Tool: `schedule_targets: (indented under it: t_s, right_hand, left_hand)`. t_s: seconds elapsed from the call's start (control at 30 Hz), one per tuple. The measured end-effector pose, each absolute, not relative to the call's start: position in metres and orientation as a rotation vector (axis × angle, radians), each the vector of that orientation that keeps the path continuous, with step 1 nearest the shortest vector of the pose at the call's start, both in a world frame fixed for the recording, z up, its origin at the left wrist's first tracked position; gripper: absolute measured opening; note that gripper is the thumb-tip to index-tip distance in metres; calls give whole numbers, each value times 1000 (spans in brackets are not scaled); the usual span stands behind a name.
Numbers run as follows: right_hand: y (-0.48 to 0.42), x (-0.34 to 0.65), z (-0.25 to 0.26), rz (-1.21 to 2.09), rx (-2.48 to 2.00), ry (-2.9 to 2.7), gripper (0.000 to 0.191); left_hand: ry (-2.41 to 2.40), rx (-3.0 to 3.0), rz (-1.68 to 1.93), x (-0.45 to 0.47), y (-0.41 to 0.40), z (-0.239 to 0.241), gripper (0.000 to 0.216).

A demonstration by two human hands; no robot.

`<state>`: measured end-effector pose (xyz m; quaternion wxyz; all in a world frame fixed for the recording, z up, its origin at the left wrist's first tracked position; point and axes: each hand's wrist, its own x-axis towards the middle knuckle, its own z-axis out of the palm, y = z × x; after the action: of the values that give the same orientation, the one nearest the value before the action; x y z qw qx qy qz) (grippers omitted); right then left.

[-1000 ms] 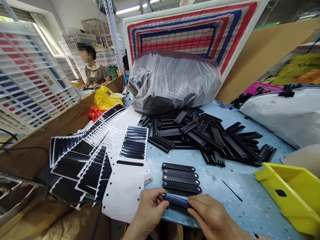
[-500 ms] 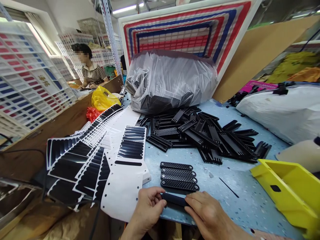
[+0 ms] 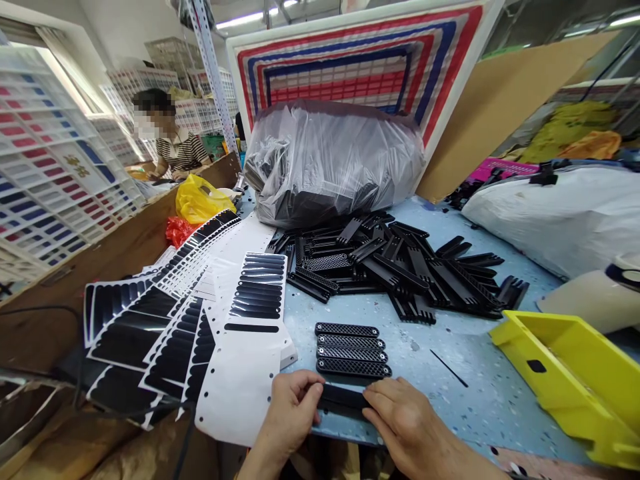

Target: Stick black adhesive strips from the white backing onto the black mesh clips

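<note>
Between my two hands, close to the table's front edge, is a flat black plastic strip (image 3: pixel 343 399). My left hand (image 3: pixel 293 407) pinches its left end between thumb and fingers. The fingers of my right hand (image 3: pixel 400 417) are closed over the right end. Just beyond the strip lies a small row of black textured plastic pieces (image 3: pixel 353 350), side by side, with a round silver dot at their ends. On the left, a white backing sheet (image 3: pixel 257 287) carries black strip-shaped stickers. A single black sticker (image 3: pixel 251 327) lies below it on white paper.
A heap of black plastic pieces (image 3: pixel 400 263) lies behind the row, before a clear plastic bag (image 3: pixel 335 160). Fanned sticker sheets (image 3: pixel 145 327) cover the left. A yellow bin (image 3: pixel 570 380) and thin black stick (image 3: pixel 449 368) are right. Another person (image 3: pixel 177 147) sits far left.
The view has shifted slightly, so most things appear a little further left. Both hands keep hold of the black strip, which now looks tilted to show more of its flat face.
</note>
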<state>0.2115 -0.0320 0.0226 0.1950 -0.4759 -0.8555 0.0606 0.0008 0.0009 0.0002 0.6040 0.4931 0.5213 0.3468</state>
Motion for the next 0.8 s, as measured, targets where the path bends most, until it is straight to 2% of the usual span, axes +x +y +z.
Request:
schedule_targets:
  t_s: [0.43, 0.6, 0.8]
  right_hand:
    - [-24, 223, 14, 440, -1313, -2305, 20]
    - [-21, 228, 13, 606, -1256, -2206, 19]
    - [-20, 231, 14, 654, -1233, -2176, 22]
  left_hand:
    - [1271, 1145, 851, 8, 2, 4, 28]
    - [1275, 1131, 869, 8, 3, 0, 30]
    - [1293, 1118, 870, 8, 2, -6, 30]
